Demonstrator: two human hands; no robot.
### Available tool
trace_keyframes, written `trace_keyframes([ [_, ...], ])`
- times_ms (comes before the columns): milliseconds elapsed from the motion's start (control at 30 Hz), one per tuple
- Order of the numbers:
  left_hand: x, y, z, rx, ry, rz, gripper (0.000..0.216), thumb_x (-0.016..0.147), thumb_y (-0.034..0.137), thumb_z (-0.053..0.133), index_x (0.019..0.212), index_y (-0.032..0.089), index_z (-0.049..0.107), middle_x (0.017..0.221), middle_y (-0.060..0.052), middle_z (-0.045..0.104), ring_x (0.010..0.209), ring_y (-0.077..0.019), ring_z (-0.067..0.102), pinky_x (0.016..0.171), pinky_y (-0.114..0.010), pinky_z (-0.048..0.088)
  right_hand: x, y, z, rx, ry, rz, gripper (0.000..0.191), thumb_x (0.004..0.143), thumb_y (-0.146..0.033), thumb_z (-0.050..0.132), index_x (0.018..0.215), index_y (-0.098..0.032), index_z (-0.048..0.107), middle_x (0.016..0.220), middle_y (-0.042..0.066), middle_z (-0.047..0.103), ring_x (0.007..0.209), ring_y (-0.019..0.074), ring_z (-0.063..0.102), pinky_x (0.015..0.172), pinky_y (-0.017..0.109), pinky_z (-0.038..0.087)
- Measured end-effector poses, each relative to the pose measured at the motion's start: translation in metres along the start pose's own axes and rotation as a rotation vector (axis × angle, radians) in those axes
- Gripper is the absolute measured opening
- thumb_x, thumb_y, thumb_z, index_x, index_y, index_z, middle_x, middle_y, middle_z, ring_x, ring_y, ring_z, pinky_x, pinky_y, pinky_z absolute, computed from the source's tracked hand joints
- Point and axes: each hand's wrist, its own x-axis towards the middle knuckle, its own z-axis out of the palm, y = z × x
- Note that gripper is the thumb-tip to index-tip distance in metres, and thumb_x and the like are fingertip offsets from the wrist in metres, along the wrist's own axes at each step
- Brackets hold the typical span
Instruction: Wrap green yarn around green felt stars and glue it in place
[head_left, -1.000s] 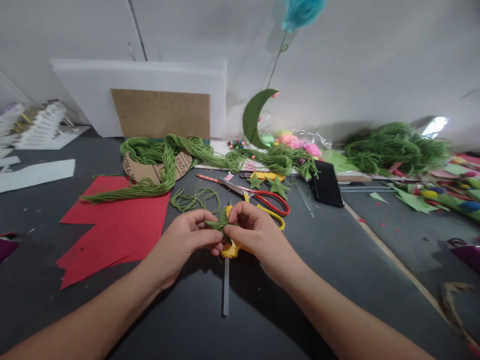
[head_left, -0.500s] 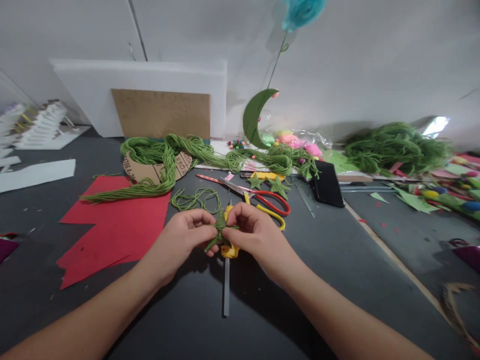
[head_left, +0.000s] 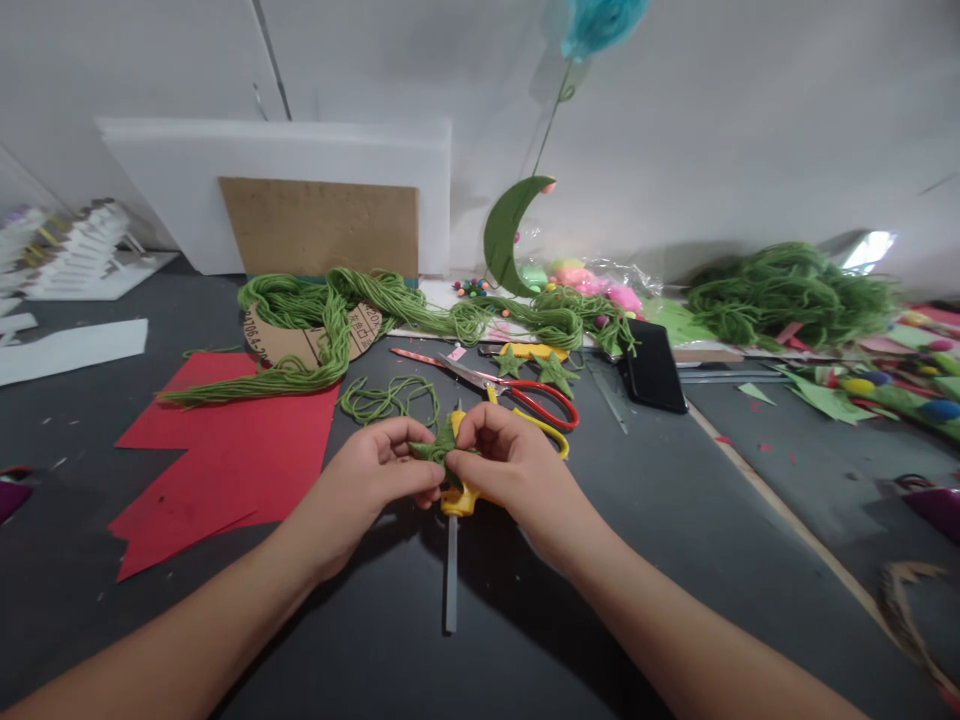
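Between my two hands is a small green yarn-wrapped star [head_left: 430, 451], partly covered by the fingers. My left hand [head_left: 382, 468] pinches it from the left with thumb and fingers. From the right, my right hand [head_left: 504, 455] grips it in a pinch. A yellow glue gun [head_left: 459, 502] lies on the table just below and behind the hands, a pale glue stick [head_left: 450, 580] poking out towards me. A loose length of green yarn [head_left: 390, 398] curls beyond my left hand. Scissors [head_left: 540, 403] with red and yellow handles lie beyond my right hand.
Two green stars [head_left: 555, 374] lie behind the scissors beside a yellow cutter [head_left: 536, 351]. Red paper [head_left: 225, 440] and a green yarn skein [head_left: 300, 375] are at left. A black phone [head_left: 654, 366] lies right. A green crescent [head_left: 510, 235] stands at the back.
The star has turned between my fingers, so a different point now shows near my left thumb. My left fingers have shifted slightly; the right hand stays almost still.
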Motion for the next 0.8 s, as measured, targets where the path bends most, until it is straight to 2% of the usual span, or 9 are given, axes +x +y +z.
trace_keyframes([
  [367,0.0025,0.0027,0.0014,0.043,0.015,-0.022,0.01,0.065,0.014,0.057,0.072,0.016,0.051,0.054,0.005,0.053,0.051,-0.008,0.049,0.05,-0.019,0.038,-0.0022,-0.0035,-0.0021,0.033,-0.034,-0.022,0.011,0.067,-0.021,0.056,0.066,-0.018,0.046,0.06,-0.005,0.044,0.054,0.0074,0.042,0.051,0.02,0.033],
  [567,0.0021,0.0028,0.0006,0.26,0.063,0.012,0.01,0.065,0.016,0.056,0.073,0.016,0.051,0.05,0.006,0.052,0.049,-0.0083,0.047,0.051,-0.02,0.036,0.0014,-0.0041,-0.0043,-0.043,-0.015,-0.076,0.015,0.064,-0.018,0.057,0.073,-0.019,0.045,0.065,-0.005,0.046,0.057,0.0084,0.043,0.054,0.022,0.036],
  [800,0.0016,0.0043,0.001,0.384,0.081,0.059,0.008,0.062,0.015,0.054,0.07,0.017,0.052,0.05,0.007,0.048,0.049,-0.0092,0.044,0.049,-0.02,0.033,-0.0015,-0.0058,-0.0036,-0.193,-0.029,-0.139,0.02,0.064,-0.011,0.053,0.073,-0.02,0.039,0.066,-0.006,0.045,0.058,0.0082,0.044,0.056,0.023,0.038],
])
